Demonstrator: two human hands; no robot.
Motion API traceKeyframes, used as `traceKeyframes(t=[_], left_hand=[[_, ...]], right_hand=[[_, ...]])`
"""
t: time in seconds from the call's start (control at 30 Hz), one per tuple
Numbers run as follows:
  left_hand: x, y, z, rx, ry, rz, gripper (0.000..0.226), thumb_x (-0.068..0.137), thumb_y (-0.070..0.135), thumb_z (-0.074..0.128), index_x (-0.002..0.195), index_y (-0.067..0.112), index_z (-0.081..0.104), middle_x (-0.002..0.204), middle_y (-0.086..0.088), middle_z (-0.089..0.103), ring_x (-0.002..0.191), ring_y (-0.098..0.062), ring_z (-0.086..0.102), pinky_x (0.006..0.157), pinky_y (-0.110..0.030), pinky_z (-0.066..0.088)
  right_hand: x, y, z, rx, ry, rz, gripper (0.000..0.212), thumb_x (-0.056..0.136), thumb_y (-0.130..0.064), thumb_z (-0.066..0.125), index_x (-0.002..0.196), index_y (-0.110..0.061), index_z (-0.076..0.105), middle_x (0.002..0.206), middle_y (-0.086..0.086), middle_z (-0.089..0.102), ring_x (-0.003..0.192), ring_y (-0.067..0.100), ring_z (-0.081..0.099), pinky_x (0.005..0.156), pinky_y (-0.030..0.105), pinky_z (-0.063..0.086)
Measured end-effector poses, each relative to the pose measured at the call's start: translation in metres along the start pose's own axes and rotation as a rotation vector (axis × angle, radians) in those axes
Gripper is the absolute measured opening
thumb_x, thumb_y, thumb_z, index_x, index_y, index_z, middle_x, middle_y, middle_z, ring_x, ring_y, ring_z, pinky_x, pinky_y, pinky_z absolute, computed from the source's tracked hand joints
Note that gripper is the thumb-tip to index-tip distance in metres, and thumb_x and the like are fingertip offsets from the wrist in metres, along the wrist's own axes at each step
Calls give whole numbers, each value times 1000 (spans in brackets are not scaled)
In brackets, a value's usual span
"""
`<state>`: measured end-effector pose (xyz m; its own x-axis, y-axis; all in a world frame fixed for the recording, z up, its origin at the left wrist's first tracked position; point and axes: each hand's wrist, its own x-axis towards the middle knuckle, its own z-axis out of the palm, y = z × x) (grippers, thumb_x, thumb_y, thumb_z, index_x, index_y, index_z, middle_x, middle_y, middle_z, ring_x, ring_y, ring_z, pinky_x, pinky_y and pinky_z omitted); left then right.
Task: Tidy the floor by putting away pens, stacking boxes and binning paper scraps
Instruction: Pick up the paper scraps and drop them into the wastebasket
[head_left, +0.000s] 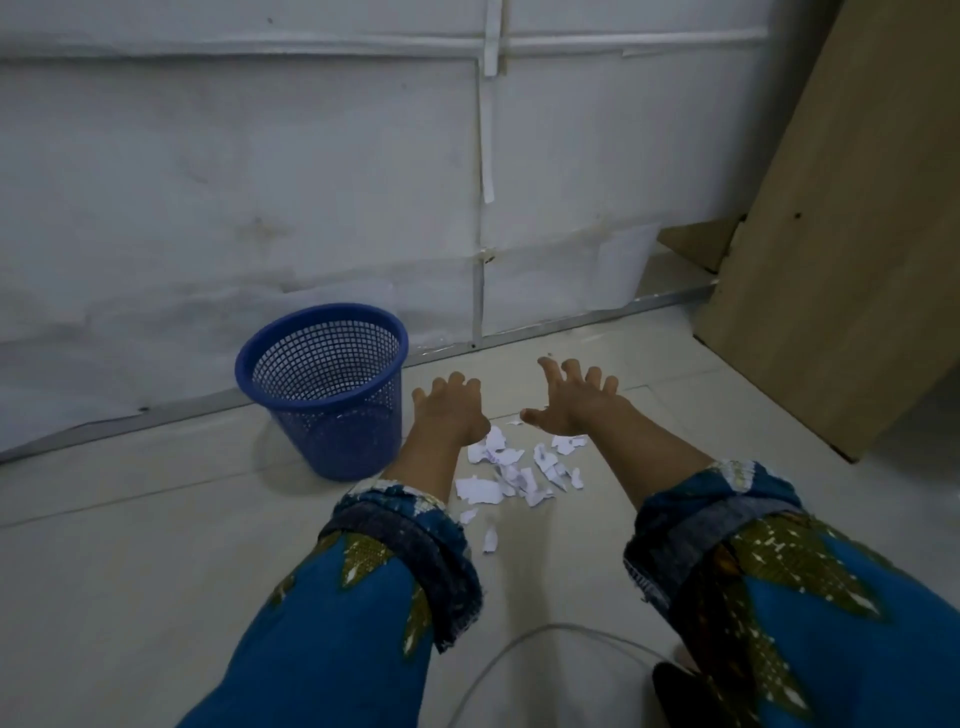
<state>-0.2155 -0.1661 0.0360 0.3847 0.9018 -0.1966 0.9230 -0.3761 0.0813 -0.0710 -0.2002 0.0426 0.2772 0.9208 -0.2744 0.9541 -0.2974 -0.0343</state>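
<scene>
Both bare hands, left hand (451, 410) and right hand (576, 402), are reaching out with each grip spread open and empty above torn white paper scraps (511, 470) lying on the pale tiled floor (156, 571), just beside the blue plastic mesh wastebasket (324, 387) standing near the floor's far edge.

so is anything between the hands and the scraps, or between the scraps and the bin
Nothing visible. Both the left hand and right hand are open, right over the scraps on the floor. The bin stands upright just left of the pile, its mouth open, with bare floor between.
</scene>
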Motion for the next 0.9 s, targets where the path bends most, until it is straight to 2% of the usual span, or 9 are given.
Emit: traceKeyframes(t=[0.37, 0.5, 0.67, 0.9], left_hand=[[54, -17, 38, -43, -126, -208, 56, 97, 24, 44, 148, 12, 25, 155, -9, 23, 142, -30, 27, 113, -49, 24], [84, -11, 42, 39, -162, -266, 55, 97, 24, 43, 148, 13, 25, 153, -10, 28, 140, -30, 30, 114, -51, 21], [119, -5, 30, 111, -167, -295, 54, 96, 22, 44, 147, 14, 28, 150, -11, 35, 136, -31, 37, 111, -49, 28], [141, -12, 59, 33, -341, -302, 59, 97, 19, 47, 150, 23, 22, 153, -11, 29, 139, -30, 35, 112, -43, 35]], right_hand=[[97, 4, 41, -74, -134, -203, 84, 90, -56, 46, 151, -27, -5, 159, 8, 1, 143, 39, 12, 114, 52, 16], [134, 22, 45, -91, -178, -223, 85, 91, -53, 47, 151, -27, -7, 159, 8, 0, 144, 37, 11, 114, 51, 17], [169, 22, 48, -15, -190, -319, 83, 91, -51, 49, 151, -25, -2, 159, 9, 3, 144, 36, 12, 114, 50, 18], [185, 16, 73, -73, -294, -405, 84, 86, -49, 58, 150, -27, 7, 156, 9, 11, 141, 36, 16, 109, 51, 27]])
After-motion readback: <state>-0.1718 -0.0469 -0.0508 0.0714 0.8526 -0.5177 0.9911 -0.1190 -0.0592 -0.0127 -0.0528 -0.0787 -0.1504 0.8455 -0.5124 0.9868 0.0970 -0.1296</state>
